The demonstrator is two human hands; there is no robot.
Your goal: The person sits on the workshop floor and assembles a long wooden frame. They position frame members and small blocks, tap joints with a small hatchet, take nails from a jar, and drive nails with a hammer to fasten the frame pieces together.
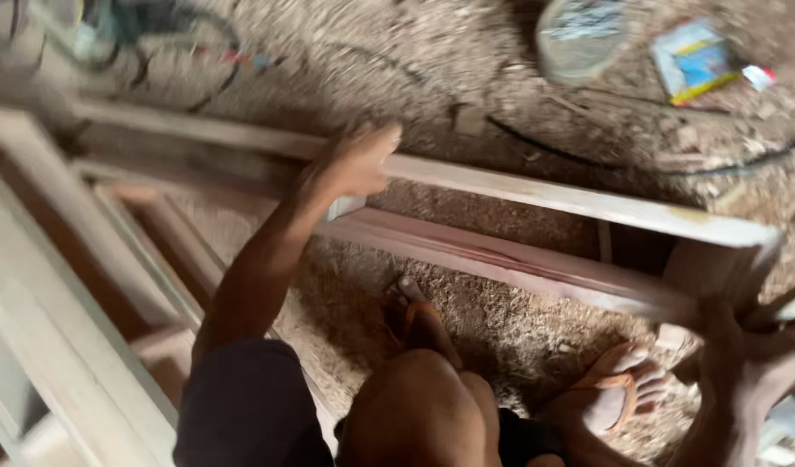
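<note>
Two hands on a wooden frame over a sawdust floor

The left hand (356,160), fingers spread open, rests flat on the frame's (536,195) top rail at centre frame. The right hand (752,350), lower right, is closed around the frame's end post. Sandalled feet (618,389) stand on the sawdust floor (501,320). A blue packet (693,59) lies upper right, blurred.

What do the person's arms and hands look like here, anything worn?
Both arms are bare: no gloves, watch or rings can be seen. The left hand shows on a bare forearm that runs back to a short dark sleeve at the shoulder. The right hand and forearm are bare too. The picture is motion-blurred, so fine marks cannot be made out.
</note>
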